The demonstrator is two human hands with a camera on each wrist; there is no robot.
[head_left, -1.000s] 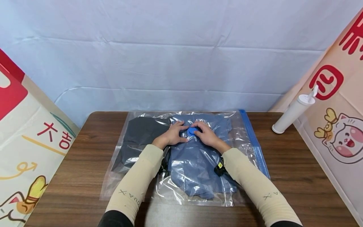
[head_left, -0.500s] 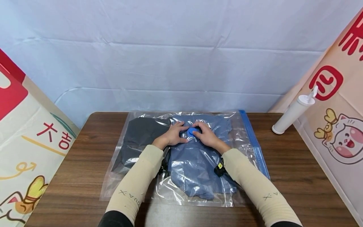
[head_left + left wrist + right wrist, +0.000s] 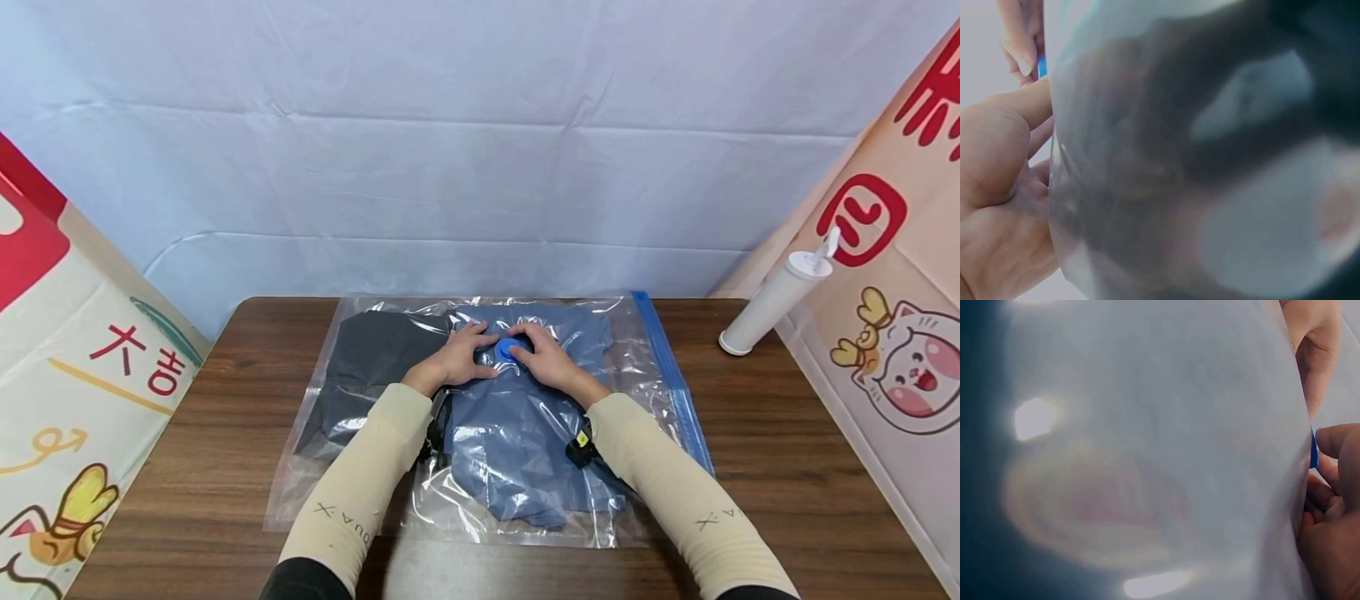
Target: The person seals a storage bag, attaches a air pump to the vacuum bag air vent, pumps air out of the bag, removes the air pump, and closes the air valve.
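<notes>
A clear plastic storage bag [image 3: 622,375] lies flat on the table with dark folded cloth [image 3: 390,342] and blue cloth [image 3: 502,450] inside. On its upper face, over the blue cloth, is a round blue valve cap [image 3: 504,350]. My right hand [image 3: 551,360] pinches this cap between thumb and curled fingers. To the left of the cap, my left hand [image 3: 453,357] rests on the bag with thumb and fingers spread. In the right wrist view, the bulging film hides most of the work, with only a sliver of the blue cap [image 3: 1314,451] by the fingertips.
A blue zip strip [image 3: 675,375] runs down the bag's right edge. Farther right, a white hand pump [image 3: 776,300] stands near the wooden table's [image 3: 810,492] right edge. A pale cloth backdrop [image 3: 480,183] hangs behind, with printed sheets at both sides.
</notes>
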